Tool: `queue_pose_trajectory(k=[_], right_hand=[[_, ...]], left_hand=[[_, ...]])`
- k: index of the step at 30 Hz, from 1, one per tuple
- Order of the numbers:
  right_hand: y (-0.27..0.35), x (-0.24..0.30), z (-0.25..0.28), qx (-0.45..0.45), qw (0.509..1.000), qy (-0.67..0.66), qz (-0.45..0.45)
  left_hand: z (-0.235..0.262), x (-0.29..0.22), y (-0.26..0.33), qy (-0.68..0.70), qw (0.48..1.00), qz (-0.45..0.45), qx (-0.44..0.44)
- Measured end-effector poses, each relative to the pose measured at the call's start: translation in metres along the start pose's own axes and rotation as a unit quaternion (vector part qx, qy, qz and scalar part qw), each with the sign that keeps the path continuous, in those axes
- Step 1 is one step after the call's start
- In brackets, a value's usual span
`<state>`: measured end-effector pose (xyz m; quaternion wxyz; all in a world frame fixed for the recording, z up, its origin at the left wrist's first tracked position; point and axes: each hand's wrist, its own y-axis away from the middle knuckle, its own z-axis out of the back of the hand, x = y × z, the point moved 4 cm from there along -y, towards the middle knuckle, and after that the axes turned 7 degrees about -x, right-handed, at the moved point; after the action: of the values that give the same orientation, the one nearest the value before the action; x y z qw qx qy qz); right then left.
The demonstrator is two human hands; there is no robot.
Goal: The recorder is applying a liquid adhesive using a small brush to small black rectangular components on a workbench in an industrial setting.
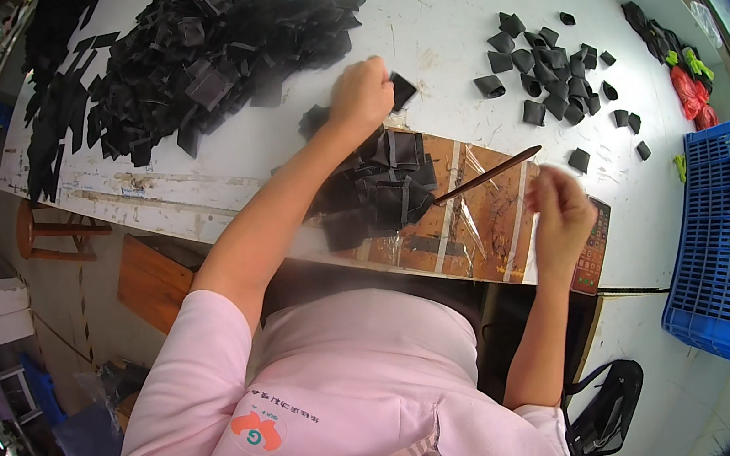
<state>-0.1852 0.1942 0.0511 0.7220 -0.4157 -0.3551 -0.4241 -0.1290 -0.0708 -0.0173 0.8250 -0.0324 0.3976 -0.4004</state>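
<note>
My left hand (363,97) reaches forward over the white table, its fingers closed on a small black square fabric piece (403,90) that sticks out to the right. Below that arm, flat black pieces (388,193) lie overlapping on the left part of a brown board (504,233). A thin dark stick (492,174) slants across the board, its upper end near my right hand. Raised beside the board's right edge, my right hand (566,215) has bent fingers smeared by motion. Whether it holds anything does not show.
A big heap of flat black pieces (214,59) covers the table's far left. Rolled black pieces (551,65) lie scattered at the far right. A blue plastic basket (721,236) stands at the right edge. A red-faced calculator-like device (592,253) lies behind my right hand.
</note>
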Motion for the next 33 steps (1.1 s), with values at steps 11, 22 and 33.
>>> queue_pose_trajectory(k=[11,22,33], right_hand=[[0.059,0.031,-0.045,0.157,0.886,-0.372,-0.227],[0.064,0.022,-0.039,0.206,0.754,-0.505,-0.366],[0.061,0.023,-0.043,0.223,0.796,-0.440,-0.351]], left_hand=[[0.078,-0.097,0.115,0.567,0.734,0.269,0.259],[0.071,-0.100,0.123,0.622,0.648,0.312,0.308],[0.079,-0.098,0.115,0.541,0.736,0.268,0.308]])
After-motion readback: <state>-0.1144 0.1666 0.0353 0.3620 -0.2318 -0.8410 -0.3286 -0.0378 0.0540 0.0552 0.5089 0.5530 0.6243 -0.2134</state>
